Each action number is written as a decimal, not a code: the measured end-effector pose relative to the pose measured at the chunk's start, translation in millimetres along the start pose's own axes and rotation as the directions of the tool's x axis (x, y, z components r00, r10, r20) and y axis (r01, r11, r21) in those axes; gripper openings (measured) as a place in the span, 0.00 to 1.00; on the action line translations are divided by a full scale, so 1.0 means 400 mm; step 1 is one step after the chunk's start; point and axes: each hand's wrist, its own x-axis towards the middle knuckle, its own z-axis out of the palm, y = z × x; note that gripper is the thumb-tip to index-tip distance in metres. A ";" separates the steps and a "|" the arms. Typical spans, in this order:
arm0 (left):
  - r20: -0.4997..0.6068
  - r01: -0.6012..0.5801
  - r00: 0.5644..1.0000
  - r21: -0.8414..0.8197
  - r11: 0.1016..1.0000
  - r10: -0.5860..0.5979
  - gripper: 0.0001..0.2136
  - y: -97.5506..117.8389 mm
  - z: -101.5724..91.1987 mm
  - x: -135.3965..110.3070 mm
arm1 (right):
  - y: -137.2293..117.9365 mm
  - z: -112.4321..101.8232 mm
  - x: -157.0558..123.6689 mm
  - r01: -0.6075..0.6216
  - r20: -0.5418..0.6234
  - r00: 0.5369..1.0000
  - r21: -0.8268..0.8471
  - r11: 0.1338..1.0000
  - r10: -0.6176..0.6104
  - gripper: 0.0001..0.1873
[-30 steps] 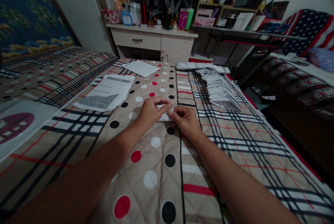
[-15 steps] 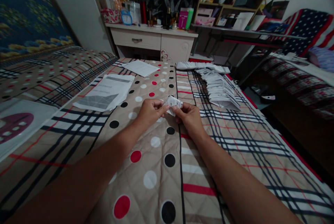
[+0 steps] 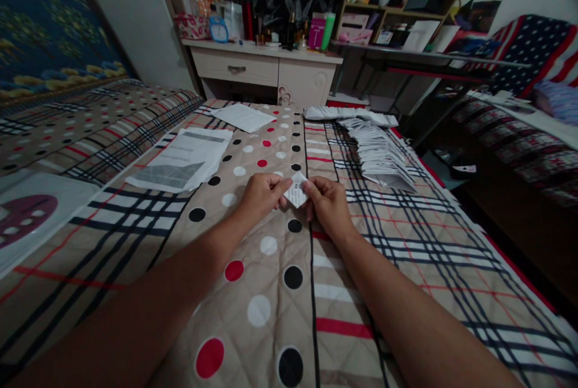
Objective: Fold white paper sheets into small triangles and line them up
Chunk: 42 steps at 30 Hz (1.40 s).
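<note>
Between my hands is a small folded piece of printed paper (image 3: 297,191), white with dark print, its outline roughly a diamond. My left hand (image 3: 265,190) pinches its left corner between thumb and fingers. At the right corner, my right hand (image 3: 327,196) grips it the same way, thumb on top. Both hands are just over the patterned bedspread (image 3: 259,255). To the right of them lies a long row of folded white papers (image 3: 383,156), overlapping one another. A second strip of folded papers (image 3: 350,115) stretches across behind that row.
Left of my hands lies a grey-and-white printed plastic bag (image 3: 185,159), with a stack of white sheets (image 3: 244,117) beyond it. A clear bag with a purple print (image 3: 27,219) is at the far left. A cluttered white dresser (image 3: 235,68) stands past the bed's far end.
The folded paper has turned between my fingers and now shows a flatter, diamond-shaped printed face. Both hands stay in almost the same place, with small finger shifts.
</note>
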 end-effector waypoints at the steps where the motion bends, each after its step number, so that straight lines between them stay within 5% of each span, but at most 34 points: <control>1: -0.006 -0.012 1.000 0.027 1.000 0.012 0.17 -0.001 -0.001 -0.001 | 0.002 -0.001 0.001 0.009 0.001 1.000 -0.043 0.999 -0.009 0.16; 6: -0.117 -0.082 0.989 0.109 0.991 0.095 0.19 -0.007 -0.007 0.002 | 0.010 -0.008 0.010 0.054 0.027 0.998 -0.285 0.957 -0.049 0.23; 11: -0.207 -0.047 0.978 -0.036 0.998 0.038 0.21 -0.019 -0.013 0.017 | 0.006 -0.006 0.011 0.088 0.062 0.996 -0.399 0.912 -0.070 0.27; 19: 0.019 -0.086 0.995 -0.294 0.952 0.096 0.19 -0.010 0.002 0.018 | 0.015 -0.002 0.002 0.032 0.050 0.998 -0.185 0.982 -0.023 0.19; 28: 0.046 0.091 0.995 -0.196 0.976 -0.083 0.20 0.000 0.007 0.001 | 0.003 0.009 -0.002 -0.011 0.134 0.991 -0.145 0.989 0.030 0.15; 36: -0.105 -0.126 0.988 -0.087 0.988 0.117 0.20 -0.006 -0.007 0.007 | 0.011 0.006 -0.001 -0.008 0.241 0.970 -0.146 0.989 0.044 0.19; 42: -0.047 -0.179 0.982 0.102 0.979 0.184 0.14 -0.009 -0.006 0.002 | 0.006 0.009 0.002 0.069 0.032 0.997 -0.054 0.996 -0.068 0.17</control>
